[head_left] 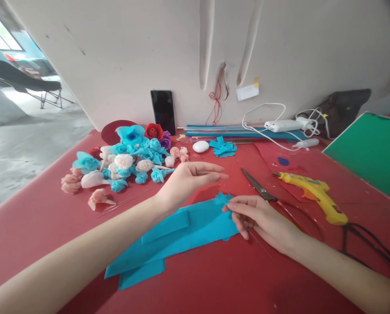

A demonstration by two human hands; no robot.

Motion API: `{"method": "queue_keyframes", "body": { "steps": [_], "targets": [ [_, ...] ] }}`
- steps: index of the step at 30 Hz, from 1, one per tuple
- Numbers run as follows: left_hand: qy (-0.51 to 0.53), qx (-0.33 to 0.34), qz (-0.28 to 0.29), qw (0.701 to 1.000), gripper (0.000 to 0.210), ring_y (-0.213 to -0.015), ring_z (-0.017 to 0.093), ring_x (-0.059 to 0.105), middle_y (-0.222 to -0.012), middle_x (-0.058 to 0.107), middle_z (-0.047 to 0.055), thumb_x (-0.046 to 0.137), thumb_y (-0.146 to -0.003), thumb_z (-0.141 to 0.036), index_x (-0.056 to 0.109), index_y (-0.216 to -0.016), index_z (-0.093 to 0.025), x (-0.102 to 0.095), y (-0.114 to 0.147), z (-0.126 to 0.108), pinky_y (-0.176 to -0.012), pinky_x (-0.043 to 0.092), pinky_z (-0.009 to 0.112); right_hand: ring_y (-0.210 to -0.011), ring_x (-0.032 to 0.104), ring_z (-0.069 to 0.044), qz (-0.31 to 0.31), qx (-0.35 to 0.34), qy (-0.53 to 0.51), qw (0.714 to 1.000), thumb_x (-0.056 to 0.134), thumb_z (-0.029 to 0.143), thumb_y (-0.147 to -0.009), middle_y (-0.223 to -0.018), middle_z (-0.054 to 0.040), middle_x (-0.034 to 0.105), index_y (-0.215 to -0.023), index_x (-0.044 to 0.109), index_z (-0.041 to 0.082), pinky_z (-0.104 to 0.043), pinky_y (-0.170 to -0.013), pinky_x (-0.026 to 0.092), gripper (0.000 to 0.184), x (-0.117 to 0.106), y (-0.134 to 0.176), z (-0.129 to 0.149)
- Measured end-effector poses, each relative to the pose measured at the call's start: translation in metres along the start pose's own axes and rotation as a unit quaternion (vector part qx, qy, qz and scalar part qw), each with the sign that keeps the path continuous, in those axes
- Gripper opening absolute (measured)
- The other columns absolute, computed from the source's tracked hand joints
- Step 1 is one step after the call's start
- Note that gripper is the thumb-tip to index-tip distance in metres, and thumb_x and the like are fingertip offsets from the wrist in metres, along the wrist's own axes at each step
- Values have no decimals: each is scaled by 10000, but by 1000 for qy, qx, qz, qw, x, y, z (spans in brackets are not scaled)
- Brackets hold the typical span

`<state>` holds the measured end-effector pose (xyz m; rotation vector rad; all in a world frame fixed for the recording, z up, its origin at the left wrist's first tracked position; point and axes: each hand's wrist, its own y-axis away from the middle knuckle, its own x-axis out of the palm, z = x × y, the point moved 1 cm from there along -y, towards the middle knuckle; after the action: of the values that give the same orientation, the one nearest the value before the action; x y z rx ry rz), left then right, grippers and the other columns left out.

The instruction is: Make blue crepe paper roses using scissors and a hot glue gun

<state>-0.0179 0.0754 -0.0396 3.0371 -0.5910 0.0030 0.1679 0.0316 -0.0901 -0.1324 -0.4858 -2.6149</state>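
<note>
Your right hand [260,218] pinches a blue crepe-paper strip [222,199]; your left hand [191,174] hovers, thumb slightly apart; overpulling could tear the strip.

The left hand [191,175] was held out, its fingers [208,166] nearly straight, its thumb [211,177] just below them; the left forearm [93,246] slanted back behind it. Nearer the body and to its right, the right hand [263,218] pinched, lower fingers loosely bent, the right forearm [345,272] trailing behind.

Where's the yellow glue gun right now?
In the head view, the yellow glue gun lies at the right on the red table, just right of the scissors.
</note>
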Motion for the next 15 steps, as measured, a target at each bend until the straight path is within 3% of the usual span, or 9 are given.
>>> {"method": "queue_keyframes", "body": {
  "steps": [8, 15],
  "targets": [
    [-16, 3, -15, 1000, 180, -820, 172, 719, -821, 768, 4, 752, -679, -186, 711, -854, -181, 2, 3, -2, -784, 567, 269, -403, 468, -69, -17, 1, -8, 1000, 644, 450, -809, -512, 32, 513, -787, 634, 138, -165, -348, 358, 313, 4, 1, 5],
    [-63, 40, -54, 996, 261, -714, 146, 687, -648, 717, -24, 803, -619, -231, 674, -836, -165, 0, 1, -2, -755, 539, 262, -407, 471, -69, -21, 3, -7, 1000, 649, 454, -800, -520, 26, 520, -779, 635, 136, -170, -354, 352, 320, 2, 0, 4]
  ]
}}
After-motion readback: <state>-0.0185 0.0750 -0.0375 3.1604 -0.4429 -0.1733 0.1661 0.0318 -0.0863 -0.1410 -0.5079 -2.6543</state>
